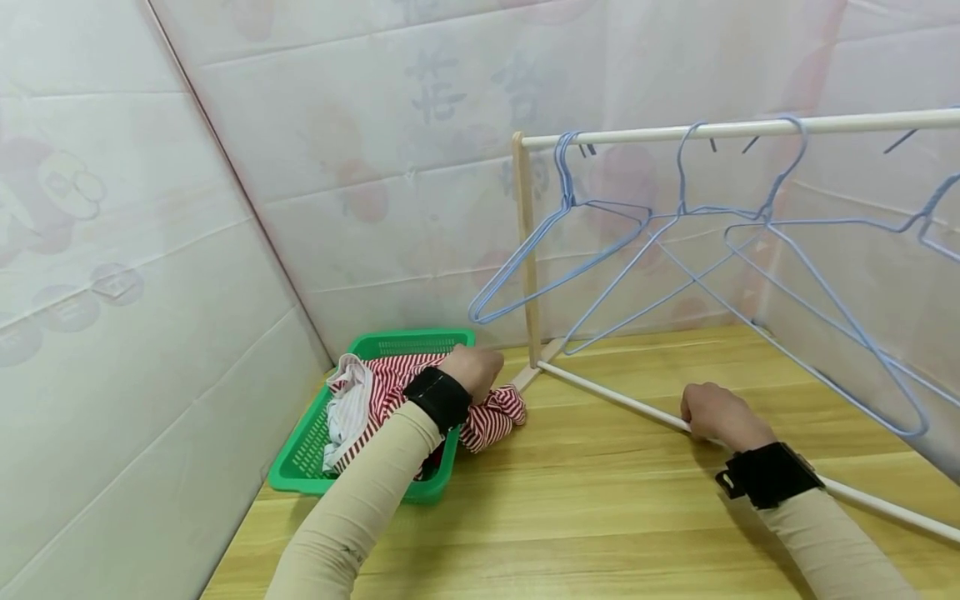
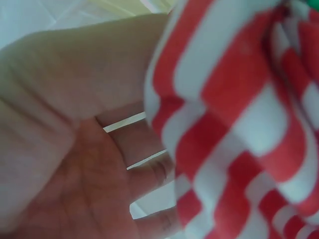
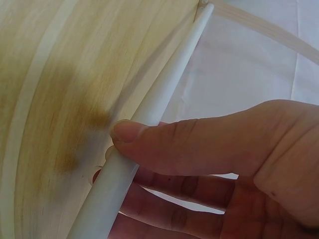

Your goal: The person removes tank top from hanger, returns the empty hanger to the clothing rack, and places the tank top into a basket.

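My left hand (image 1: 471,371) is over the right side of a green basket (image 1: 431,493), pinching a red-and-white striped garment (image 2: 234,114). In the left wrist view the cloth bunches up between thumb and fingers and hides the fingertips. Part of the striped fabric (image 1: 491,421) hangs over the basket's right rim toward the table. On the right, my right hand (image 1: 723,414) grips the lower white rod (image 1: 622,398) of a clothes rack. Its thumb (image 3: 149,139) lies across the top of the rod, with the other fingers underneath.
Several light blue hangers (image 1: 567,187) hang from the rack's upper rod (image 1: 622,137), above and between my hands. A wooden upright (image 1: 525,250) stands just right of the basket. Printed sheeting (image 1: 405,108) covers the walls behind and beside the wooden table (image 1: 585,517).
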### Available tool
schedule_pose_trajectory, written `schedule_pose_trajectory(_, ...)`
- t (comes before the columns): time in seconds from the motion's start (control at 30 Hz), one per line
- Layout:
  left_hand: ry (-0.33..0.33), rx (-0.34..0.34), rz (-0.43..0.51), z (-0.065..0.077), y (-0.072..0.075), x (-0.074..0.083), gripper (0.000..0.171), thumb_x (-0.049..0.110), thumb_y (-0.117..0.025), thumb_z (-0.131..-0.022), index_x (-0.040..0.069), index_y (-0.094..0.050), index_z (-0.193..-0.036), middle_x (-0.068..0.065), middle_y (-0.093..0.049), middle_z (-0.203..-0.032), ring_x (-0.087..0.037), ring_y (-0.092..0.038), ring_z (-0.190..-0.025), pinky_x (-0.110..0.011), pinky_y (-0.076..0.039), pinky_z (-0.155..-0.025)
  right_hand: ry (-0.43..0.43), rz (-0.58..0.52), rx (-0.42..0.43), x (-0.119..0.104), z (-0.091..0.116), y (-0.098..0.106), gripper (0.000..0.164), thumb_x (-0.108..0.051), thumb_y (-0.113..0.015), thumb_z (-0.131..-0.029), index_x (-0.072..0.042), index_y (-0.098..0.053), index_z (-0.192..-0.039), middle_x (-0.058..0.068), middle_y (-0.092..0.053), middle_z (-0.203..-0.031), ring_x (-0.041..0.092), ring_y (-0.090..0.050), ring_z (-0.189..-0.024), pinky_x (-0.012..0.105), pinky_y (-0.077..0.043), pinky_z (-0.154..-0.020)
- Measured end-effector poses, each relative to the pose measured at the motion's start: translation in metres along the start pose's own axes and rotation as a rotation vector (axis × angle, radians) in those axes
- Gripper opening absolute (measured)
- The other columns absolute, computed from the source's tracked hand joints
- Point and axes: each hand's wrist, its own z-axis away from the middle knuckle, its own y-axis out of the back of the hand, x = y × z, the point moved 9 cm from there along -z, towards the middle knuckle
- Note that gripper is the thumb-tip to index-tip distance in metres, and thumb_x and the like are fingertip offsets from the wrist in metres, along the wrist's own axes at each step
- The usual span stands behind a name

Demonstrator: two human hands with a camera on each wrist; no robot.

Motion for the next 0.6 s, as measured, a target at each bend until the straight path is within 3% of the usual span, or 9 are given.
schedule_pose_trajectory(0.17, -0.012, 0.005, 0.074, -0.002, 0.001, -0.002, 0.018, 0.002, -0.069, -0.089, 0.015, -0.059, -0.081, 0.003, -0.057, -0.078, -0.015, -0.051, -0.069, -0.028, -0.044, -0.060, -0.004, 0.007, 0.005, 0.000, 0.000, 0.002, 0.018, 0.009, -0.070, -0.077, -0.002, -0.076, -0.091, 0.011, -0.069, -0.085, 0.024, -0.052, -0.073, 0.036, -0.048, -0.066)
schedule_pose_trajectory(0.27, -0.015, 0.002, 0.118, -0.003, 0.004, -0.004, 0.016, 0.001, -0.069, -0.089, 0.017, -0.068, -0.089, 0.003, -0.065, -0.091, -0.016, -0.056, -0.079, -0.031, -0.050, -0.068, 0.000, -0.002, 0.001, 0.000, 0.000, 0.002, 0.019, 0.009, -0.070, -0.077, -0.001, -0.076, -0.091, 0.011, -0.069, -0.086, 0.024, -0.052, -0.073, 0.035, -0.048, -0.065)
schedule_pose_trajectory(0.43, -0.060, 0.046, 0.125, 0.000, 0.014, -0.004, 0.030, -0.001, -0.068, -0.091, 0.023, -0.078, -0.108, 0.004, -0.072, -0.119, -0.018, -0.064, -0.107, -0.045, -0.053, -0.099, 0.012, -0.020, 0.005, -0.003, 0.003, 0.003, 0.018, 0.010, -0.070, -0.077, 0.000, -0.075, -0.092, 0.012, -0.070, -0.087, 0.023, -0.053, -0.073, 0.035, -0.049, -0.064)
schedule_pose_trajectory(0.6, -0.098, 0.108, 0.138, 0.006, 0.027, -0.010, 0.030, 0.000, -0.068, -0.093, 0.023, -0.079, -0.109, 0.003, -0.072, -0.120, -0.019, -0.065, -0.114, -0.047, -0.054, -0.100, 0.015, -0.027, 0.002, -0.002, 0.003, 0.002, 0.019, 0.011, -0.069, -0.078, 0.001, -0.075, -0.093, 0.013, -0.070, -0.088, 0.023, -0.053, -0.073, 0.034, -0.048, -0.065)
